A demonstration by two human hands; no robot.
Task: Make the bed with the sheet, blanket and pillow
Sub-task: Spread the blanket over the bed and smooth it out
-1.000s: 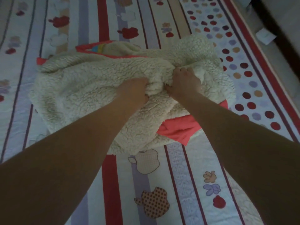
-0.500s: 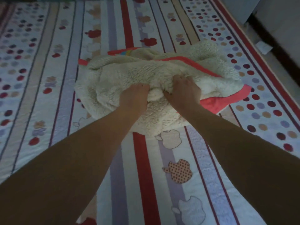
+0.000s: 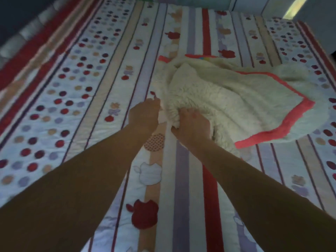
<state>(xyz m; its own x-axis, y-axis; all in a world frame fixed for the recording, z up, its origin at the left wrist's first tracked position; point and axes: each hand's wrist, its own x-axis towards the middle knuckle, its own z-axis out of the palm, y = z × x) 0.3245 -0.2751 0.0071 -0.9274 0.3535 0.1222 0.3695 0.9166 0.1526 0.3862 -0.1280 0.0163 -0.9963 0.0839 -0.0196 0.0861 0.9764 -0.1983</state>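
A cream fleece blanket (image 3: 227,99) with a coral-pink border lies bunched on the right half of the bed. Under it spreads the striped sheet (image 3: 94,91) with apple and dot prints, covering the whole mattress. My right hand (image 3: 190,122) is clenched on a fold at the blanket's near left edge. My left hand (image 3: 143,115) is curled just left of it, fingertips pinching the blanket's edge. No pillow is visible.
The bed's left edge meets a dark wall (image 3: 21,17) at the upper left. Pale bedding or furniture (image 3: 254,4) lies past the far end of the bed, with a bright strip at the top right.
The view has swung up and left, showing more of the bed. The blanket has opened out to the right, its pink border now spread. Both hands have shifted to its left edge.
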